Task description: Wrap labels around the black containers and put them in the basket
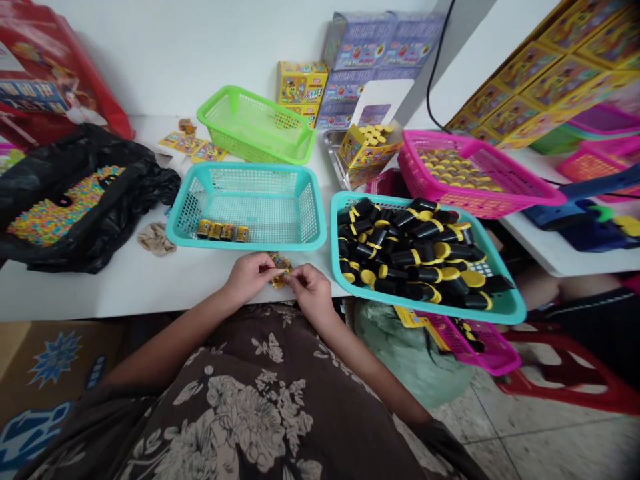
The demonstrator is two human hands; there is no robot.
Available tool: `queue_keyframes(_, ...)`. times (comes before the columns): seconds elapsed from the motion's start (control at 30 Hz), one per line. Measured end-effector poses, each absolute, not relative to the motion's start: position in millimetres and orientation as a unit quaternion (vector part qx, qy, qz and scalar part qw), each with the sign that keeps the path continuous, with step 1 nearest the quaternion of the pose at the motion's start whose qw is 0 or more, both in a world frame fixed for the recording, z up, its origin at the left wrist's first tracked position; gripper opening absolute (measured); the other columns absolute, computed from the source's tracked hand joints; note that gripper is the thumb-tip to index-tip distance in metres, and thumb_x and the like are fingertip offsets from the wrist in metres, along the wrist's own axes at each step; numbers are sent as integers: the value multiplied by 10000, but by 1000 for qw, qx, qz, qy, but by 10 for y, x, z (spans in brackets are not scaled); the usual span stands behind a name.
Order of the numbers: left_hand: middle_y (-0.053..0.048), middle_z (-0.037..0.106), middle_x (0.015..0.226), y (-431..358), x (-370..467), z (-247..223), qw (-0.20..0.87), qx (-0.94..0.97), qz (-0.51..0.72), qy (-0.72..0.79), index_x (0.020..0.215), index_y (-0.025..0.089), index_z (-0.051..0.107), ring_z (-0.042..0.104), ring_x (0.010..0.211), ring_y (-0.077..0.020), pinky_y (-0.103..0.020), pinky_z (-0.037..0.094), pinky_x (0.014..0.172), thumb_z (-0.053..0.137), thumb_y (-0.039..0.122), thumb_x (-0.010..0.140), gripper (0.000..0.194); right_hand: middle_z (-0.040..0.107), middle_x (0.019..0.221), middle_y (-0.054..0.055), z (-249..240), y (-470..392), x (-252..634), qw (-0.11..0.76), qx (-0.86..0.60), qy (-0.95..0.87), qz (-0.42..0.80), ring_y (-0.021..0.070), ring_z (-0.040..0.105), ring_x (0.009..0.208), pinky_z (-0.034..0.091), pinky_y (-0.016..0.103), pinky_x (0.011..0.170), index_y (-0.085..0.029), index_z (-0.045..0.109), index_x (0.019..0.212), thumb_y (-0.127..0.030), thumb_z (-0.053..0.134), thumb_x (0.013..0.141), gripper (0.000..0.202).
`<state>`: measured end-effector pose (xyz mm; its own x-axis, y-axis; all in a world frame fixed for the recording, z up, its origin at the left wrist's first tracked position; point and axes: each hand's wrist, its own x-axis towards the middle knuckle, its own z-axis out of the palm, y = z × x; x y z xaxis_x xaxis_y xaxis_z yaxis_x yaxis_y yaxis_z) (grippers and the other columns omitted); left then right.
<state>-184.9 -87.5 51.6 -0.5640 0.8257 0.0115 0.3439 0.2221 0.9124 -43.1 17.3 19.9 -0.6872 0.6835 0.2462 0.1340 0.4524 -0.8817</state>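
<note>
Closest to me, just on the near side of the turquoise basket (pixel 250 241), my left hand (pixel 249 277) and my right hand (pixel 314 291) come together, thumbs and fingers closed in a pinch on a small yellow printed wrapper (pixel 280 270). Whether it is one piece or several, I cannot tell.

In the turquoise basket, along its near side and left of its middle, four small yellow-and-dark cylinders (pixel 221 231) stand in a row; the rest of its mesh floor is bare. On the surface (pixel 100 293), just left of the basket, lies a crumpled beige cloth (pixel 156 239), and further left a black plastic bag (pixel 150 183) gapes open over many tiny coloured pieces (pixel 65 210).

Just right of the turquoise basket sits a teal basket (pixel 517 310) heaped with black tubes with yellow caps (pixel 415 257).

Right behind the turquoise basket is a lime green basket (pixel 250 127), with flat yellow printed sheets (pixel 207 152) to its left. Beyond and to the right of the turquoise basket, a pink basket (pixel 530 187) holds yellowish round pieces (pixel 457 170), and an open yellow box (pixel 357 148) is filled with yellow-topped pieces (pixel 374 135). Farthest back, purple boxes (pixel 363 40) are stacked near the wall.
</note>
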Motion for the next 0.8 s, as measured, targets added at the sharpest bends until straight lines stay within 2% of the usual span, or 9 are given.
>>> queue_keyframes(0.13, -4, 648, 659, -862, -1849, 417, 293, 324, 551, 711, 798, 185, 706, 545, 588, -137, -246, 422, 565, 792, 321, 647, 220, 591, 661, 3, 161, 226, -506, 298, -269, -798, 450, 168, 554, 639, 442, 293, 638, -214, 575, 693, -302, 589, 832, 165)
queue_keyframes(0.27, 11, 613, 602, -859, -1852, 346, 336, 272, 561, 706, 720, 172, 693, 463, 466, -96, -227, 366, 456, 773, 350, 655, 206, 592, 645, 1, 105, 254, -539, 292, -269, -806, 439, 169, 558, 629, 448, 292, 628, -218, 582, 724, -311, 547, 869, 176)
queue_keyframes(0.37, 14, 617, 611, -852, -1872, 322, 351, 259, 566, 700, 756, 167, 701, 436, 432, -85, -233, 352, 443, 763, 351, 660, 216, 610, 679, 14, 72, 257, -535, 305, -264, -820, 407, 177, 574, 660, 464, 296, 646, -222, 586, 751, -304, 530, 886, 167)
queue_keyframes(0.57, 24, 587, 613, -845, -1881, 280, 210, 311, 509, 775, 799, 202, 670, 526, 579, -139, -258, 410, 605, 745, 258, 686, 147, 638, 789, 66, 86, 229, -499, 370, -267, -828, 327, 200, 597, 742, 493, 339, 718, -215, 584, 787, -240, 475, 901, 159)
queue_keyframes(0.7, 6, 589, 658, -897, -1860, 306, 141, 355, 438, 814, 914, 211, 685, 552, 652, -172, -289, 427, 690, 715, 294, 741, 194, 578, 659, -4, 159, 172, -478, 365, -292, -765, 444, 160, 552, 624, 478, 301, 642, -216, 569, 792, -315, 529, 904, 154)
queue_keyframes(0.8, -30, 632, 756, -973, -1833, 373, 140, 380, 459, 791, 916, 207, 709, 575, 720, -177, -292, 439, 727, 601, 302, 834, 167, 508, 564, -51, 222, 121, -472, 353, -301, -693, 552, 125, 483, 510, 433, 259, 533, -219, 546, 777, -394, 563, 892, 210)
